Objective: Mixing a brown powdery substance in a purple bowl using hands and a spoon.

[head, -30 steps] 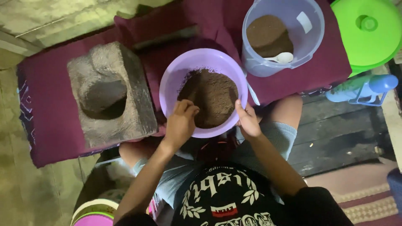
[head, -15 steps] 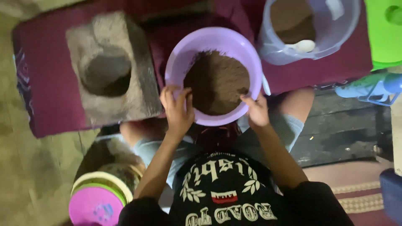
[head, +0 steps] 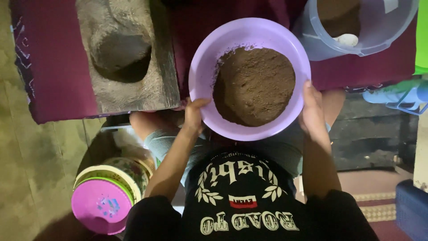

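Note:
A round purple plastic bowl (head: 205, 62) holds a heap of brown powder (head: 255, 85). My left hand (head: 194, 115) grips the bowl's near left rim, thumb over the edge. On the near right rim sits my right hand (head: 311, 109), fingers wrapped around the outside. The bowl is held above my knees, in front of my black printed shirt. A grey stone mortar block (head: 127, 53) with a hollow stands to the left on a maroon cloth (head: 58, 67).
A clear plastic tub (head: 370, 27) with brown powder and a white scoop (head: 347, 40) stands at the upper right. A pink-lidded round container (head: 101, 205) sits at the lower left. Blue items lie at the right edge (head: 401, 96).
The view has moved closer and the bowl has come toward my body. The powder has shifted in the bowl, and both hands stay on its rim.

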